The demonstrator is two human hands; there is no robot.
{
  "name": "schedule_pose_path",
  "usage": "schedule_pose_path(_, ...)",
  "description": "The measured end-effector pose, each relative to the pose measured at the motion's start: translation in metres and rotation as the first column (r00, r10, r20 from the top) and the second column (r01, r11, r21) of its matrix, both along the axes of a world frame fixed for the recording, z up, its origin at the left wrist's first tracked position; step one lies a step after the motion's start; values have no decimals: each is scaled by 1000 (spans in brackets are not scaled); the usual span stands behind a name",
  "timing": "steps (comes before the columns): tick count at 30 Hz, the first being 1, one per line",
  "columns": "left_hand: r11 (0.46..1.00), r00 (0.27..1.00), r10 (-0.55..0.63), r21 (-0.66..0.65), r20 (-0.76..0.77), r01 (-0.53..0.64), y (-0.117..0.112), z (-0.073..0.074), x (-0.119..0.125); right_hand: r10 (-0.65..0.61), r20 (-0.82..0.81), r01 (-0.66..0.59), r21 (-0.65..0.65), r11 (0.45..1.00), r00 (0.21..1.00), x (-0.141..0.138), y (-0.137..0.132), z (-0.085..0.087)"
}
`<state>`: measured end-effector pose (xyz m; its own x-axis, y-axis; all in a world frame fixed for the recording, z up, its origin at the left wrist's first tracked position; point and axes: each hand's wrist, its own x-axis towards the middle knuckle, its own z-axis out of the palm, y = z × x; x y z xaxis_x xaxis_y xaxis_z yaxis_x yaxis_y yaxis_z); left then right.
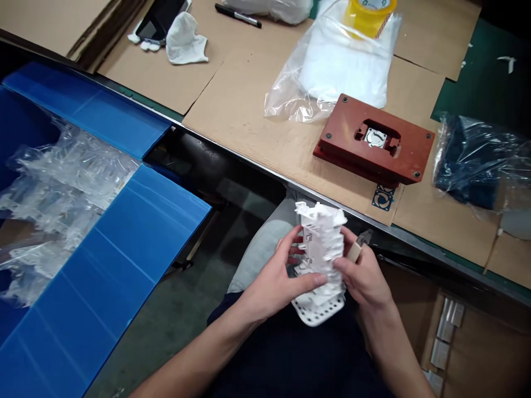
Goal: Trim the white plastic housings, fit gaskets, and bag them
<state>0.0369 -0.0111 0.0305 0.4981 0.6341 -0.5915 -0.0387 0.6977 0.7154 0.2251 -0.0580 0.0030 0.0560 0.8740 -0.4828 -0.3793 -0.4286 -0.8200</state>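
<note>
Both my hands hold a stack of white moulded plastic parts (321, 249) over my lap, below the table edge. My left hand (276, 276) wraps the stack's left side with the thumb across its front. On the right side my right hand (365, 273) grips the stack and also carries a small cutter with a beige handle (357, 247), its metal tip pointing up. A perforated white piece sticks out under the stack.
A red-brown fixture block (375, 142) holding a small white part sits on the cardboard-covered table (244, 110). Behind it lie a clear bag (332, 66), a yellow tape roll (369, 14), a marker (238, 15) and a white glove (185, 40). A blue bin (124, 265) with bagged clear parts stands at left.
</note>
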Motion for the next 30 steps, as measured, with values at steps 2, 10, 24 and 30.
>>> schedule_pose_path(2, 1000, 1000, -4, -7, -12, 4, 5, 4, -4, -95, -130, 85, -80, 993, 987, -1, 2, 0)
schedule_pose_path(10, 978, 974, 170, -145, 147, -148, 12, 11, -7, -82, -566, -131, -326, 936, 820, -16, 7, 18)
schedule_pose_path(24, 975, 962, 187, -154, 198, -158, 10, 17, -9, -232, -628, -38, -385, 922, 743, -24, 8, 33)
schedule_pose_path(30, 974, 963, 184, -167, 199, -152, 10, 17, -10, -280, -550, 52, -394, 918, 787, -26, 3, 31)
